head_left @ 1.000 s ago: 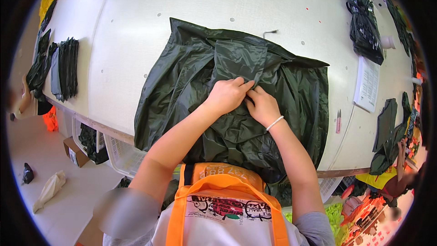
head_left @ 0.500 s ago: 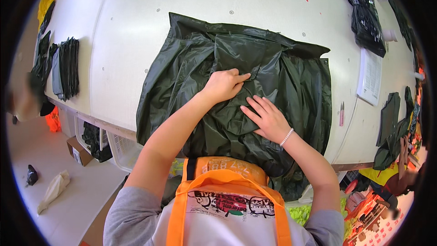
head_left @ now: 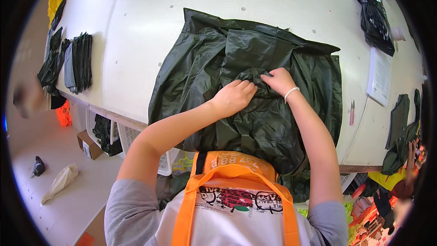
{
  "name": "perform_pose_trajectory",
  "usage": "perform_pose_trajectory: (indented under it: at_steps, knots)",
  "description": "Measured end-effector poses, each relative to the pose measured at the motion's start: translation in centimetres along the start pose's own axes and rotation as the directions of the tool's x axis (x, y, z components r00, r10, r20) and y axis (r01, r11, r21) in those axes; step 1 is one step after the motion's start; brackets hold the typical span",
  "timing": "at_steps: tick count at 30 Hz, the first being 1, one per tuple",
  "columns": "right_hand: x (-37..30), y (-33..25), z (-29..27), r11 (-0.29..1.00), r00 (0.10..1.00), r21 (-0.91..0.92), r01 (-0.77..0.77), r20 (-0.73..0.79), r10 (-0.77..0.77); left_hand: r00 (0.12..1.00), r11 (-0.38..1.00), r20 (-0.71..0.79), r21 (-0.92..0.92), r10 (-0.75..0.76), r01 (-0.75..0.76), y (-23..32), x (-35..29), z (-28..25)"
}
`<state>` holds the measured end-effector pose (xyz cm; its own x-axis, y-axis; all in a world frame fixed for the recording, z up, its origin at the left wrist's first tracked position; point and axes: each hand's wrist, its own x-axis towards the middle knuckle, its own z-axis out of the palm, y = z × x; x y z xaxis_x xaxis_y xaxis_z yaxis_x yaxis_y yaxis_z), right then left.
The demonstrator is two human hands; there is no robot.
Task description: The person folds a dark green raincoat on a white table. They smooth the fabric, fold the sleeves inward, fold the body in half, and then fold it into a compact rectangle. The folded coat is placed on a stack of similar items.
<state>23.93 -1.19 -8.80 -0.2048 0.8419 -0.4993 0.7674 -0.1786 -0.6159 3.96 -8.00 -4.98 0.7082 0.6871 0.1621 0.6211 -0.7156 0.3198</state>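
A dark green, shiny garment [head_left: 259,50] lies crumpled on the white table in front of me, its lower part hanging over the near edge. Its kind is hard to make out; a stiff band runs along the far edge and a flat panel lies at its middle. My left hand [head_left: 235,97] presses on the middle of the cloth with fingers curled over a bunched fold. Just to the right, my right hand [head_left: 278,82] pinches a fold of the same cloth between thumb and fingers. A pale bead bracelet [head_left: 291,94] circles my right wrist.
Stacked dark folded pieces [head_left: 81,63] lie on the left of the table [head_left: 132,41]. On the right are a tied dark bundle [head_left: 374,18], printed sheets [head_left: 379,76] and small pink-handled snips [head_left: 352,113]. A cardboard box [head_left: 89,145] and white crates [head_left: 129,137] stand below.
My right hand has moved up the cloth and gone from lying flat to pinching a fold. My left hand no longer points; its fingers curl on the cloth. The view has shifted slightly.
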Motion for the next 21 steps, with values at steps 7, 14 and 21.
perform_pose_trajectory:
  at_steps: [7,14,21]
  knots:
    - [-7.2,-3.7,-0.2,0.683,0.668,-0.414,0.602,-0.206,-0.715,0.944,0.848,0.214,-0.421,-0.253,0.323,-3.8,1.2,1.0]
    - [-1.8,-2.4,-0.3,0.966,0.953,-0.036,0.254,-0.162,-0.257,0.970,0.972,-0.094,-0.091,-0.223,0.215,-4.7,4.2,-2.4]
    - [-0.1,-3.3,-1.4,0.952,0.922,-0.127,0.279,-0.240,-0.303,0.996,0.989,-0.001,0.116,-0.092,0.092,-3.2,1.2,0.8]
